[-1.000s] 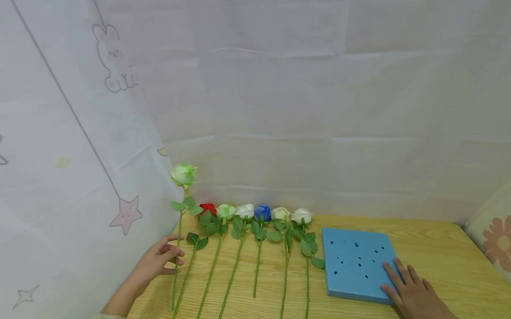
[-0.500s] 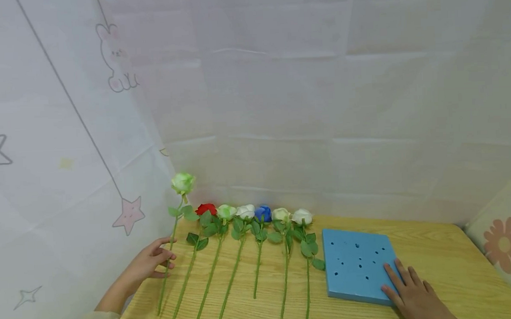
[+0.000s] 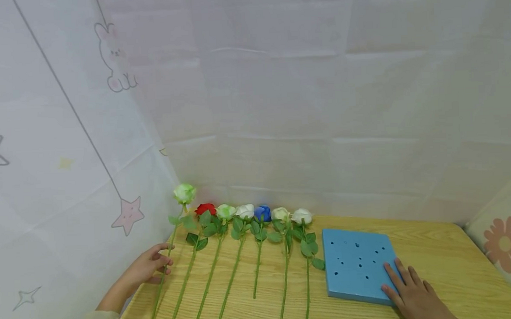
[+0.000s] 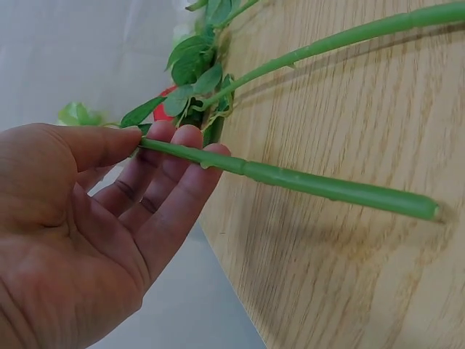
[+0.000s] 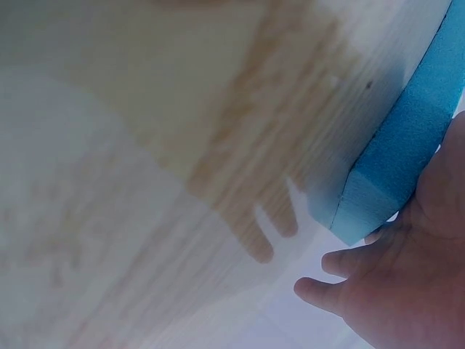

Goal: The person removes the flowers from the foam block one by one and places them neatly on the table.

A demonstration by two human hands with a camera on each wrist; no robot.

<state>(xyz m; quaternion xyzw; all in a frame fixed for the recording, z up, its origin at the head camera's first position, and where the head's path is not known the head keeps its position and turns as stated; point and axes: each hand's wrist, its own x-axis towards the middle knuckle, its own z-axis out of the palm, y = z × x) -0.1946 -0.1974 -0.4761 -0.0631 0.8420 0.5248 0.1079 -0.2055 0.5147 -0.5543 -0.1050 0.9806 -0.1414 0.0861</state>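
Note:
My left hand pinches the stem of a light green rose between thumb and fingers, at the left end of a row of roses. In the left wrist view the green stem crosses the fingertips, its cut end close to the table. Beside it lie a red rose, a second green rose and a blue rose, among white and cream ones. On the right, my right hand rests with spread fingers on the corner of a blue foam block pierced with several holes.
The wooden table ends near a white cloth backdrop behind and at the left. A white rose is the rightmost of the row, with one of its leaves against the block's left edge.
My left hand has moved left and down, lowering the green rose toward the table at the row's left end. The right hand stays on the blue foam block.

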